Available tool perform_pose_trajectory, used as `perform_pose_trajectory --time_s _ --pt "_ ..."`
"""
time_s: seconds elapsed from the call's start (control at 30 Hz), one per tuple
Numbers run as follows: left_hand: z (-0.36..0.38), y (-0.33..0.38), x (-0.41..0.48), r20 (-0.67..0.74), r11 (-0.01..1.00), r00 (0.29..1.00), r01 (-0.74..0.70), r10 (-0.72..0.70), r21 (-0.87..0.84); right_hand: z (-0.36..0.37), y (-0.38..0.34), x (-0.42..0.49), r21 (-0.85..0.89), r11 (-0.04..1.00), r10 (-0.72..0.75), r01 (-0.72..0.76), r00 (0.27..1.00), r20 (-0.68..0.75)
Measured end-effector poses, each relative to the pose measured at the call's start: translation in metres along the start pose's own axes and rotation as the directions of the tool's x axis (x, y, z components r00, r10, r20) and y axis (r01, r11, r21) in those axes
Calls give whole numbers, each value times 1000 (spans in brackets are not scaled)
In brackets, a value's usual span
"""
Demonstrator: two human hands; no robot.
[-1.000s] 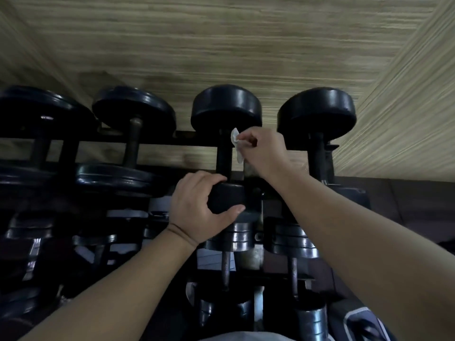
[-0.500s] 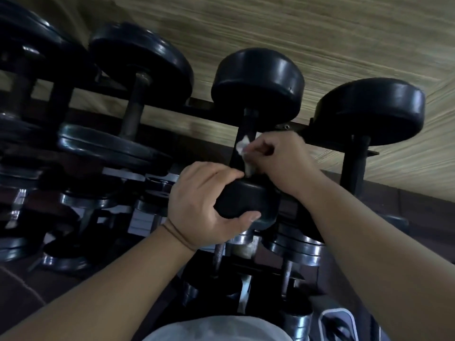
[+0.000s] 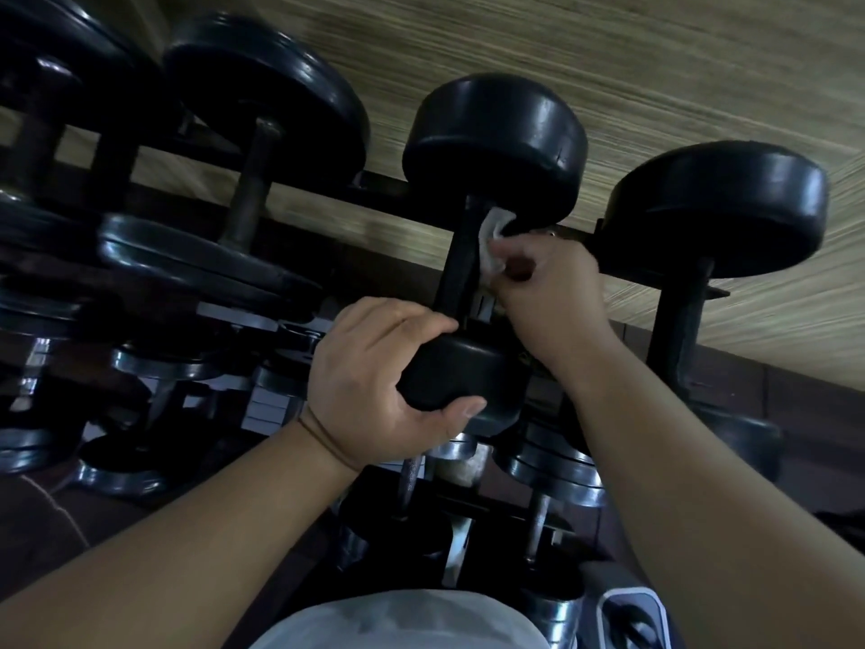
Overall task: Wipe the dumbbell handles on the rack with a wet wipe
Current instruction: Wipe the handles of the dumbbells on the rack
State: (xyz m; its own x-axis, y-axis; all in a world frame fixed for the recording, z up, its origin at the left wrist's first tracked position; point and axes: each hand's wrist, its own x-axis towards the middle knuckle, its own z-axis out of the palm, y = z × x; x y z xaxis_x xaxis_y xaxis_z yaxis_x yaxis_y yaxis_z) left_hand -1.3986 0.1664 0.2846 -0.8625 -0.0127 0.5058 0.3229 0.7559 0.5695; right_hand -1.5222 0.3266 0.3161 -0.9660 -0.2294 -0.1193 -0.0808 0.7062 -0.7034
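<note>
Left hand (image 3: 374, 381) grips the dumbbell (image 3: 463, 367) to steady it; at one o'clock, right hand (image 3: 547, 292) pinches the wet wipe (image 3: 494, 236), probably against the handle (image 3: 456, 269).

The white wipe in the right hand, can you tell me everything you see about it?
The wet wipe is small, white and crumpled, like thin soft cloth. The right hand pinches it in its fingertips, hiding the lower part. It is pressed against the right side of a black dumbbell handle, just under the far round weight.
</note>
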Motion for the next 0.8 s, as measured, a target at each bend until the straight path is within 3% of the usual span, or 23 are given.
perform_pose_trajectory --time_s 0.13,0.33,0.57,0.8 --pt "0 0 1 6 1000 1000 4 -4 10 2 10 -10 -39 999 9 -3 988 153" --pt "0 0 1 9 1000 1000 -1 0 15 2 4 7 156 988 19 -16 1000 -20" --pt "-2 1 1 11 1000 1000 5 -5 9 0 3 9 -82 982 -168 169 986 16" --pt "0 0 2 -2 1000 1000 -3 3 23 0 -1 18 -78 961 -268 267 964 0"
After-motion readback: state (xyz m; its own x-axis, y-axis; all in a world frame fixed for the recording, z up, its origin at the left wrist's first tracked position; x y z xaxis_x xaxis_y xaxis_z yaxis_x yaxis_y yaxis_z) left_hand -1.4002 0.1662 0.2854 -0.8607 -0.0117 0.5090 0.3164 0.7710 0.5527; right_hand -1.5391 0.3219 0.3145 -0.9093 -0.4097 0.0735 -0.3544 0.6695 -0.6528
